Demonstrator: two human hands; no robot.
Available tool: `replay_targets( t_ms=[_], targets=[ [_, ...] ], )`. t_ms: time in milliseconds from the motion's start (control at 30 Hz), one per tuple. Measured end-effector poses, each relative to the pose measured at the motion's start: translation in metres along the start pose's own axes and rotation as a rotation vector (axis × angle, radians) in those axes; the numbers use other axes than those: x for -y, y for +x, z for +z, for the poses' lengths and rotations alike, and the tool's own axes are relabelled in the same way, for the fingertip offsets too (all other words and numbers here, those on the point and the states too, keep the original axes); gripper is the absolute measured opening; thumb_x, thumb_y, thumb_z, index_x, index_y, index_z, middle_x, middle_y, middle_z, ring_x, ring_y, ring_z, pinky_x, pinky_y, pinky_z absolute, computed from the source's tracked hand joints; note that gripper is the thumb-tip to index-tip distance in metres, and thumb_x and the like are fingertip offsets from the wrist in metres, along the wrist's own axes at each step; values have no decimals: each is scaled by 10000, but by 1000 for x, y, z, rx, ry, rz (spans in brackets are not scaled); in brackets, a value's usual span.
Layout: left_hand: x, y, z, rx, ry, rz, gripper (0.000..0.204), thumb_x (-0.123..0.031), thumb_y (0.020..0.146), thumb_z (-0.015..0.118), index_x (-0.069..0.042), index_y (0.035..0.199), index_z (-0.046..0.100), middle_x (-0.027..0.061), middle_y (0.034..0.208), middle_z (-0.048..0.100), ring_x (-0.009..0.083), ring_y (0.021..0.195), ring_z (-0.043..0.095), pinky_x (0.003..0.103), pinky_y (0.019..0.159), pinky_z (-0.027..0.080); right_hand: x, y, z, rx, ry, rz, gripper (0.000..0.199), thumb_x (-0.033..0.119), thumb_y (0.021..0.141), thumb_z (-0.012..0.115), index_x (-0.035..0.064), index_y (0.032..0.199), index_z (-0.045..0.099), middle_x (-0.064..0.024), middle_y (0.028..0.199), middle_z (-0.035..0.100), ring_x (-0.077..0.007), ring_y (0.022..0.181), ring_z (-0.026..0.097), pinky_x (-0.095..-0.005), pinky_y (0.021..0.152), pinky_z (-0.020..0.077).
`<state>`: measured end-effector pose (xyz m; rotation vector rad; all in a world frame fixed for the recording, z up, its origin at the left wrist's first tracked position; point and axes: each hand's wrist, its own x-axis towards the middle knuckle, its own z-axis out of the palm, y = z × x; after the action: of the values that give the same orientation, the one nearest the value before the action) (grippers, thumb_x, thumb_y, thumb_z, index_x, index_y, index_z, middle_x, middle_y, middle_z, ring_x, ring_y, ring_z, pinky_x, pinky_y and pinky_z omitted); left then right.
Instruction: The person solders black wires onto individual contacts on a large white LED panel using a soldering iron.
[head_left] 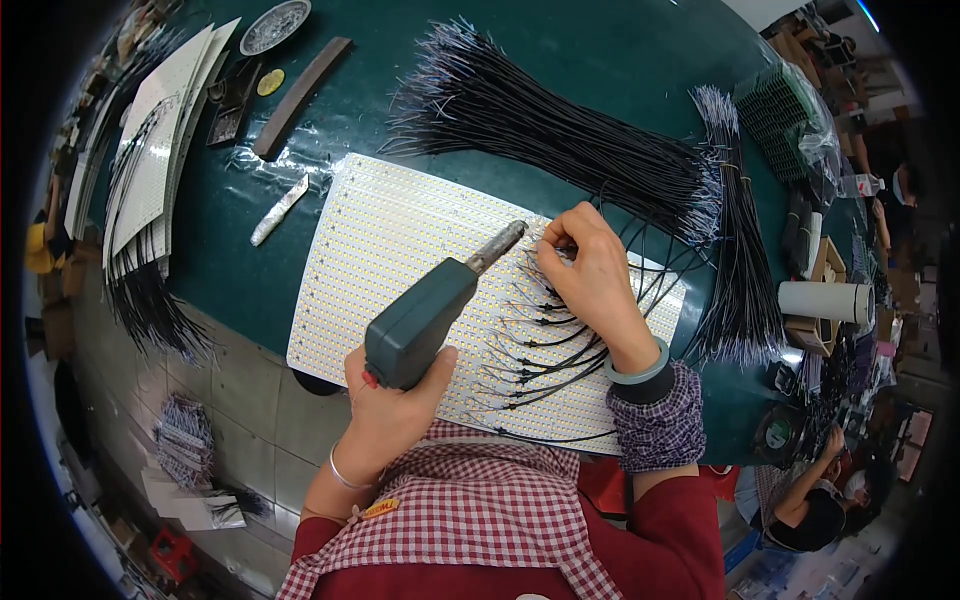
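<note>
My left hand (395,405) is wrapped round the grip of a dark green soldering gun (420,322), its metal tip slanting up and right. Under both hands lies a white LED panel (365,260) dotted with rows of small yellowish and white lights. Close to the tip, at the panel's upper edge, my right hand (590,265) has thumb and fingers pinched together on a thin wire end, mostly hidden by the fingers. Below it, several black cables (560,370) with split thin ends lie in a row across the panel's right part.
A large bundle of black cables (560,120) stretches behind the panel, with another bundle (740,230) on the right. Stacked white panels (165,150), a metal bar (303,97), a round dish (275,27) and a silvery strip (280,210) lie left. Another person (820,500) sits at lower right.
</note>
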<state>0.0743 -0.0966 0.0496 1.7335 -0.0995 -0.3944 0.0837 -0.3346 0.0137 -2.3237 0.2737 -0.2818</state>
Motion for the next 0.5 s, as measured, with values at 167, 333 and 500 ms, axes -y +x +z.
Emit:
replay_targets(
  t_ms=[167, 333, 500],
  targets=[
    [-7, -2, -1, -108, -143, -64, 174, -34, 764, 753, 7, 902, 655, 13, 791, 665, 65, 672, 598, 227, 602, 470, 1, 0, -1, 2, -4, 12, 84, 46, 754, 648, -6, 739, 584, -115, 781, 540, -283, 723, 557, -377, 631, 446],
    [-7, 0, -8, -128, -141, 9, 307, 77, 743, 708, 52, 1038, 624, 72, 828, 646, 78, 531, 531, 210, 452, 410, 0, 1, 0, 4, -26, -9, 87, 45, 762, 647, -18, 760, 587, -108, 780, 535, -249, 706, 562, -344, 631, 455],
    [-7, 2, -15, -209, -191, 15, 311, 90, 741, 690, 63, 1040, 610, 83, 835, 640, 86, 524, 533, 214, 446, 405, 6, 5, -7, 47, -75, -14, 90, 42, 771, 638, -33, 783, 591, -105, 780, 531, -213, 691, 567, -315, 630, 465]
  ],
)
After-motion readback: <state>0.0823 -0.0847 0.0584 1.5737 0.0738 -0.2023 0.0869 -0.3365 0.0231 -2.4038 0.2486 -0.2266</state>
